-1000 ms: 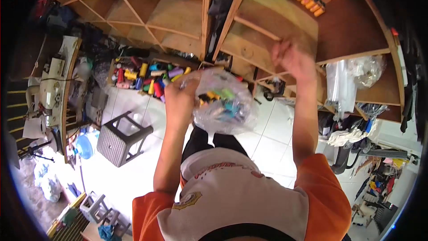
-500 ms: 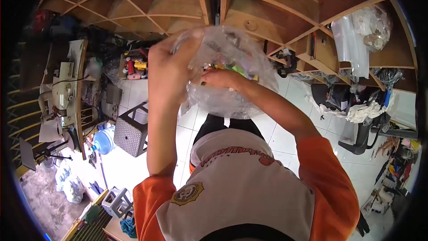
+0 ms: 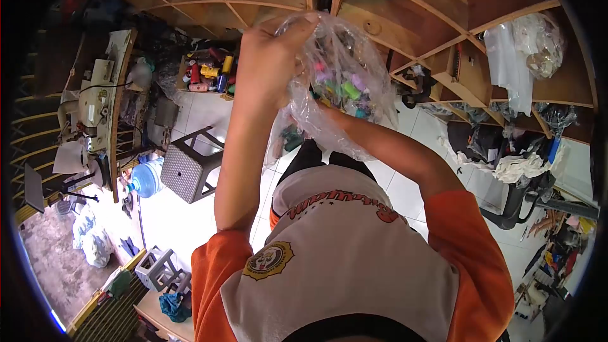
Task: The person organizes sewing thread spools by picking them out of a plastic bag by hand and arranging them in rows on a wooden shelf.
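My left hand point(image 3: 273, 57) is raised in front of the shelves, with its fingers closed on the edge of a clear plastic bag point(image 3: 329, 41). The bag hangs open to the right of that hand. Through its film I see several small bright items point(image 3: 349, 90), green, purple, pink and teal, too blurred to name. My right forearm reaches up from the right to the bag's lower part. Crumpled film covers most of my right hand point(image 3: 324, 113), so its fingers are hidden and I cannot tell whether they hold anything.
Wooden shelves point(image 3: 405, 3) run across the top, with plastic bags point(image 3: 506, 69) hanging at right. A box of thread spools point(image 3: 209, 71), a dark stool point(image 3: 192, 163) and a blue water jug point(image 3: 147, 177) stand at left. A sewing machine point(image 3: 88, 111) is farther left.
My left hand and the bag have moved up and slightly right. My right hand's fingers, visible at the bag's contents before, are now hidden behind film. The bright items show more clearly.
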A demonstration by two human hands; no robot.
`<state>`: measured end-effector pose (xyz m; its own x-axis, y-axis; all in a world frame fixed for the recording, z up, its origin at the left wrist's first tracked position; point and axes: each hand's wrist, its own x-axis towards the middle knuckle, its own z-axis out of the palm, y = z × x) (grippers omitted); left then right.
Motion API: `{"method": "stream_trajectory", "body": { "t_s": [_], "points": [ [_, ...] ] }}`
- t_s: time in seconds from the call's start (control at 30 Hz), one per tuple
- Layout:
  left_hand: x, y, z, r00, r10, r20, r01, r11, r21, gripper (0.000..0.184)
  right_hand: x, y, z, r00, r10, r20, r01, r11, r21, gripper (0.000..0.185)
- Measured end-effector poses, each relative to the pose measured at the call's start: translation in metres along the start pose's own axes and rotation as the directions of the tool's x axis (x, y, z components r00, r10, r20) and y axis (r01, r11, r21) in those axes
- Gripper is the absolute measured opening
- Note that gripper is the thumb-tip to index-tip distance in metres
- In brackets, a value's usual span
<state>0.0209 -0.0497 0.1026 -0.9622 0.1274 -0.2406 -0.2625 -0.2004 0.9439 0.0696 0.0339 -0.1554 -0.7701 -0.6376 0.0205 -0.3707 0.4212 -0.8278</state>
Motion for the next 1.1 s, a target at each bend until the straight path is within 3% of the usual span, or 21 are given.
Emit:
{"method": "stream_trajectory", "body": {
  "t_s": [0.3,0.57,0.67,0.73,0.8,0.93,1.1],
  "points": [
    [-0.001,0.001,0.002,0.998,0.019,0.055,-0.019,1.000,-0.012,0.018,-0.008,-0.002,-0.012,0.998,0.053,0.034,-0.057,0.990,0.127,0.030],
    [-0.002,0.001,0.004,0.989,0.046,0.139,-0.059,0.994,0.087,0.023,-0.009,0.006,-0.063,0.989,0.081,0.120,-0.111,0.958,0.266,0.030],
    [0.004,-0.003,0.009,0.987,0.057,0.152,-0.069,0.995,0.073,0.022,-0.015,-0.018,-0.097,0.979,0.122,0.162,-0.157,0.962,0.224,0.032],
    [0.008,-0.005,0.012,0.986,0.059,0.156,-0.071,0.995,0.071,0.022,-0.016,-0.032,-0.110,0.959,0.239,0.152,-0.249,0.967,0.051,0.029],
    [0.010,-0.007,0.015,0.985,0.038,0.171,-0.054,0.994,0.093,0.023,-0.022,-0.010,-0.093,0.957,0.280,0.076,-0.290,0.937,0.196,0.027],
    [0.008,0.005,0.029,0.971,0.060,0.232,-0.078,0.995,0.069,0.021,-0.017,-0.003,-0.086,0.969,0.247,-0.003,-0.239,0.940,0.245,0.026],
    [0.013,0.007,0.037,0.966,0.051,0.255,-0.061,0.998,0.030,0.023,0.001,-0.009,-0.080,0.989,0.142,0.026,-0.143,0.989,0.023,0.026]
  ]
}}
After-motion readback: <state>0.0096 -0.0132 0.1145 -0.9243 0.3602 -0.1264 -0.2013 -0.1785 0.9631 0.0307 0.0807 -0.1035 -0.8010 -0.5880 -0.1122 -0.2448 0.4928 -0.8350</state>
